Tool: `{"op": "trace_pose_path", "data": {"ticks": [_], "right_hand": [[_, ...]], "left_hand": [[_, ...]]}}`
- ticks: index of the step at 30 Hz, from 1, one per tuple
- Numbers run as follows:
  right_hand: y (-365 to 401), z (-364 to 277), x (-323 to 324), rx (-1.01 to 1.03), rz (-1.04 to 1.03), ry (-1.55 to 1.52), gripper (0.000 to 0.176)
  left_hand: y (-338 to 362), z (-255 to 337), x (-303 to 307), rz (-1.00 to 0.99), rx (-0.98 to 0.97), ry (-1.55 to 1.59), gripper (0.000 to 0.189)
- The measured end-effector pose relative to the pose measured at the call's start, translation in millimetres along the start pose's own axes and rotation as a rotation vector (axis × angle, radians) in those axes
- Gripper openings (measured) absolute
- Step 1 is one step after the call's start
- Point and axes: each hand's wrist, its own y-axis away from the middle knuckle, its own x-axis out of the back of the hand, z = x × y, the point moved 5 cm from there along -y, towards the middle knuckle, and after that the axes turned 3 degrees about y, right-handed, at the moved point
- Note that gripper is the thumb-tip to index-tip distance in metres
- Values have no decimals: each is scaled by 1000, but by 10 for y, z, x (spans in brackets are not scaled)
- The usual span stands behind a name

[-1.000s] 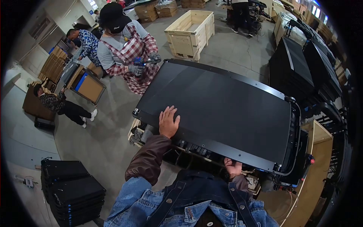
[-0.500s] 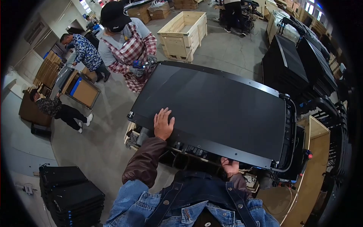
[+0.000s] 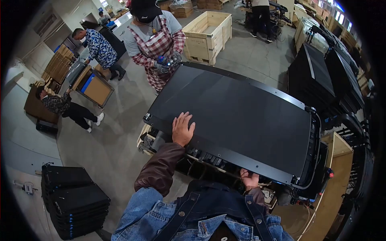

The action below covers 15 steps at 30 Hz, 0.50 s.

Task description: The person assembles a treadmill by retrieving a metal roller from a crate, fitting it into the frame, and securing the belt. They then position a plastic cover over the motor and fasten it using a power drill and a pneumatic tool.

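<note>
Broad, matte black panel (image 3: 237, 116), rectangular with rounded corners. Held about level over a wooden frame, with the floor below. Thin raised border around the edge, small screw holes along the near rim, a row of dark connectors just beneath that rim.

Left grip (image 3: 183, 129) laid flat on the top face near the near-left corner, fingers spread, brown sleeve behind it. Right grip (image 3: 250, 178) tucked under the near edge toward the right end, fingers hidden by the panel; cannot tell whether curled on anything.

At the far-left corner, a co-worker's gloved hands (image 3: 165, 62) touching the edge and holding a small blue tool.

Beyond the far edge, an open-topped wooden crate (image 3: 209, 34), only pale boards visible inside. Below the right end, a plywood crate (image 3: 341, 160) with dark gear and cables in it. Off to the left, a shallow box (image 3: 94, 88) on a trolley, carrying a brown board and a blue sheet. Low on the left, a stack of black panels (image 3: 74, 201) on the floor. More black panels upright in racks (image 3: 317, 76) to the right.
</note>
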Motion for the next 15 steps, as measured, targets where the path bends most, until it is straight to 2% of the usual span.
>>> {"op": "trace_pose_path", "data": {"ticks": [2,4,5,7,8,10,11,13,15], "right_hand": [[72,23,-109,23,-10,-28,26],[107,41,-122,14,122,-67,25],[46,-7,-37,14,120,-65,25],[30,15,-24,-110,17,-9,23],[52,42,-63,-109,15,-9,23],[138,55,-148,37,60,21,24],[93,17,-69,37,58,21,24],[27,-1,-16,-64,-128,2,26],[-26,-19,35,-39,-80,-31,27]], "left_hand": [[-1,5,8,4,-3,0,40],[-1,17,23,-3,4,2,40],[-7,20,32,-1,4,2,40],[-4,21,32,-20,8,9,40],[-7,19,31,-18,7,9,40],[2,15,30,-17,8,18,40],[3,18,34,-16,7,17,40],[0,18,33,-24,20,20,40],[0,7,23,-22,18,20,40]]}}
